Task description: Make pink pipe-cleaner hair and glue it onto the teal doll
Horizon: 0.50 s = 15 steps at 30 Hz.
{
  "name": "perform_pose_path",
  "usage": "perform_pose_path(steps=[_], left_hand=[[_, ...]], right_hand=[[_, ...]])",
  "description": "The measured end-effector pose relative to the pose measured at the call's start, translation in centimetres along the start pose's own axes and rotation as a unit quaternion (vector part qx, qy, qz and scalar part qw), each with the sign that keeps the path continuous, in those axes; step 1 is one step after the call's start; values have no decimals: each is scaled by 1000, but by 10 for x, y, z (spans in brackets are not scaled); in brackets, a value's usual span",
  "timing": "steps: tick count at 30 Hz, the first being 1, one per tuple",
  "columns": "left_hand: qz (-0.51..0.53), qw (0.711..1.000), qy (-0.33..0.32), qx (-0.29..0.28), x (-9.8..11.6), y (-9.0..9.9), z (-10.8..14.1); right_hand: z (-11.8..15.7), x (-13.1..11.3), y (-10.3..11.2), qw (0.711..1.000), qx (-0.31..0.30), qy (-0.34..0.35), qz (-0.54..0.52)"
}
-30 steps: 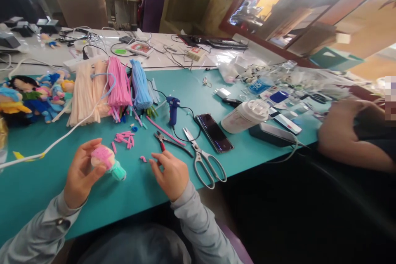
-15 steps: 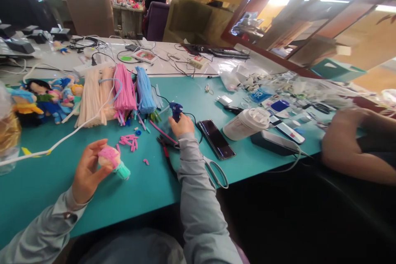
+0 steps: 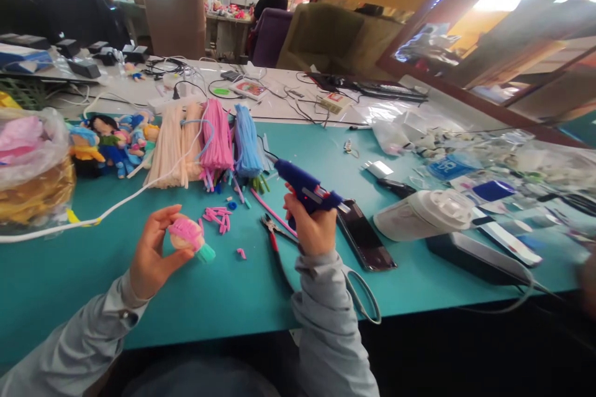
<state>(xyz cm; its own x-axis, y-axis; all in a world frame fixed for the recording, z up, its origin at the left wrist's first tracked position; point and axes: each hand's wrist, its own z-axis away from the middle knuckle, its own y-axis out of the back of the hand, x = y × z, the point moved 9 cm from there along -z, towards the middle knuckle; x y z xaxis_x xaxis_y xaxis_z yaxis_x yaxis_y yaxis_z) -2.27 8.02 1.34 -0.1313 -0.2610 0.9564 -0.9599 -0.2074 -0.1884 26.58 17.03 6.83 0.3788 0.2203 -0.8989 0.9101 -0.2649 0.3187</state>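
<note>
Between the thumb and fingers of my left hand (image 3: 156,254) is a small doll (image 3: 187,236) with a pink top, a peach part and a mint-green end. My right hand (image 3: 314,229) grips a blue glue gun (image 3: 310,189) by its handle, raised above the table with its nozzle toward the right. Short pink pieces (image 3: 218,218) lie beyond the doll, and one bent pink bit (image 3: 241,254) lies apart from them. Red-handled pliers (image 3: 274,248) rest just left of my right forearm. Scissors (image 3: 365,298) lie partly hidden under that forearm.
Bundles of peach (image 3: 165,149), pink (image 3: 216,136) and blue pipe cleaners (image 3: 248,142) stand at the back, beside several finished dolls (image 3: 112,142). A phone (image 3: 365,236), a lidded white cup (image 3: 423,214) and a dark case (image 3: 475,260) occupy the right. A white cable (image 3: 125,195) crosses the left side.
My right hand has lifted the glue gun off the table and turned its nozzle rightward. My left hand still holds the doll. The view has swung left, and a person's arm at right has nearly left view.
</note>
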Motion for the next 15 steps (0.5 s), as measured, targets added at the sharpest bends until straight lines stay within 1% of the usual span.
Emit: perform_pose_path(steps=[2, 4, 5, 7, 8, 10, 12, 15], left_hand=[[-13, 1000, -15, 19, 0, 4, -2], [-32, 998, -33, 42, 0, 9, -4], [-42, 997, -43, 51, 1, 11, -5], [-64, 994, -66, 61, 4, 12, -5], [-75, 992, -75, 65, 6, 12, -5], [-94, 989, -90, 70, 9, 12, -4], [-108, 986, -102, 78, 13, 12, -3], [-123, 982, -116, 81, 16, 12, -1]], right_hand=[[17, -12, -21, 990, -111, -14, -90], [35, -27, -43, 967, -219, -18, -132], [43, -33, -52, 955, -261, -11, -143], [55, -44, -66, 937, -316, 17, -150], [58, -48, -70, 932, -330, 38, -147], [62, -52, -74, 928, -338, 84, -130], [63, -54, -75, 929, -330, 124, -113], [64, -56, -73, 928, -319, 158, -112]])
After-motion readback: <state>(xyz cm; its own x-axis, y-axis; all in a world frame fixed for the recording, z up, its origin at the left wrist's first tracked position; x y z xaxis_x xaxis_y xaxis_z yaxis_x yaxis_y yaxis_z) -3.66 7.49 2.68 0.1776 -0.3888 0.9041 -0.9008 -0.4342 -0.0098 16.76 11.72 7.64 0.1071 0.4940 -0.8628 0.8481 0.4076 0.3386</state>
